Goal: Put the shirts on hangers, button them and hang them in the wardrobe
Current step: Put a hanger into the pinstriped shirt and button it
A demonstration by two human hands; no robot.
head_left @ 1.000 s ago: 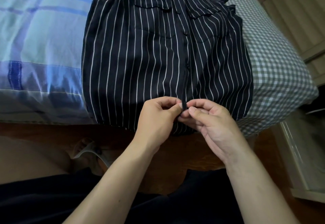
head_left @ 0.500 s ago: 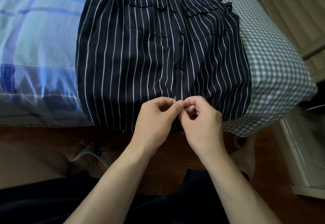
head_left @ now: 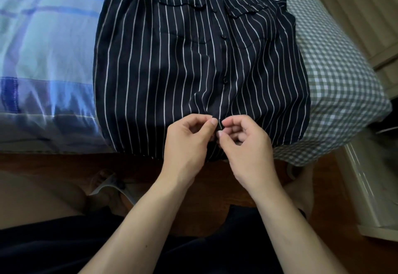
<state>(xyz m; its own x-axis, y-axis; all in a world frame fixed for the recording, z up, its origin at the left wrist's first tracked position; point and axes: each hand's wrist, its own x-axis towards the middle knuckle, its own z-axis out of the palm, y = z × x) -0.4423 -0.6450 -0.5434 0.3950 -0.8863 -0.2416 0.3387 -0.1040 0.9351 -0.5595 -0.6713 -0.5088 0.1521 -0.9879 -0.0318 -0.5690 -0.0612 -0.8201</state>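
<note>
The dark navy white-pinstriped shirt is laid flat on the bed, placket running straight away from the hands. Its hem-end placket is pinched by the left hand and right hand alike, 2 buttons fastened beyond.

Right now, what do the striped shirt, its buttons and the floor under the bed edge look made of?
Striped shirt: thin woven fabric with a slight sheen, draping in soft folds; the fibre cannot be told.
Buttons: small, dark, glossy, probably plastic.
Floor: reddish-brown polished wood by its look, though the grain is blurred.
</note>
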